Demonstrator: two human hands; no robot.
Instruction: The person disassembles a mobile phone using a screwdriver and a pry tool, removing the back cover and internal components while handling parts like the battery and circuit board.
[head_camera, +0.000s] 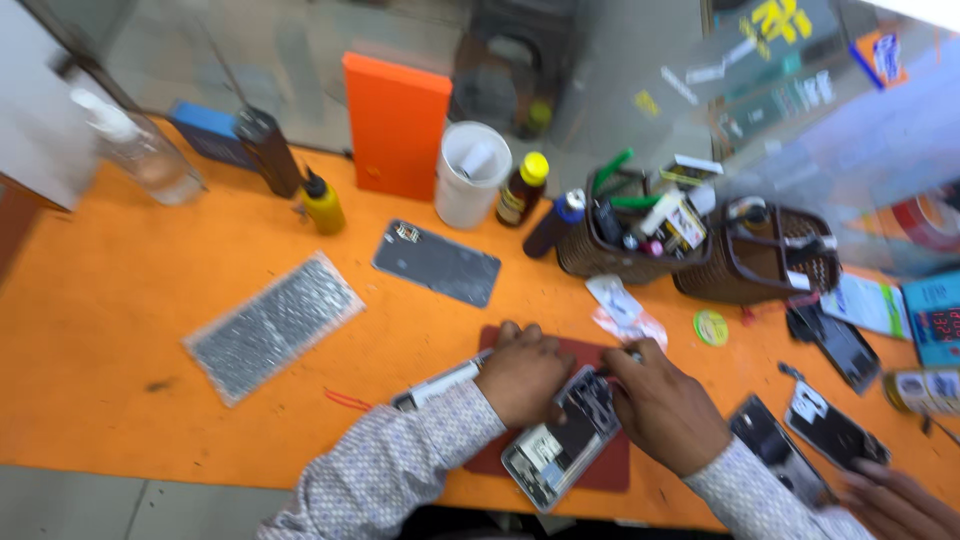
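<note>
1. The opened phone (562, 440), a flat rectangle with its back off and grey and dark parts showing inside, lies slantwise on a dark red mat (600, 465) near the front edge of the orange tabletop (120, 300).
2. The left hand (522, 375) rests on the phone's upper left edge with fingers curled down, pressing it rather than wrapping around it.
3. The right hand (660, 405) sits at the phone's upper right side, fingers bent over its top edge; motion blur hides whether they pinch anything.
4. Both wrists wear pale patterned shirt sleeves (400, 465).
5. A white and dark pen-shaped tool (440, 383) lies just left of the left hand, partly under the sleeve.
6. A grey phone back cover (437, 262) lies flat, well beyond the hands; a silvery bubble-textured pouch (272, 325) lies to the left.
7. Two woven brown baskets (630, 255) stand behind, stuffed with tools.
8. One white plastic cup (471, 175), one small brown bottle with a yellow cap (522, 190), one yellow bottle with a black nozzle (322, 203) and one upright orange box (396, 125) stand along the back.
9. Three more dark phone parts (830, 425) lie at the right, near another person's hand (900, 505) at the corner.
</note>
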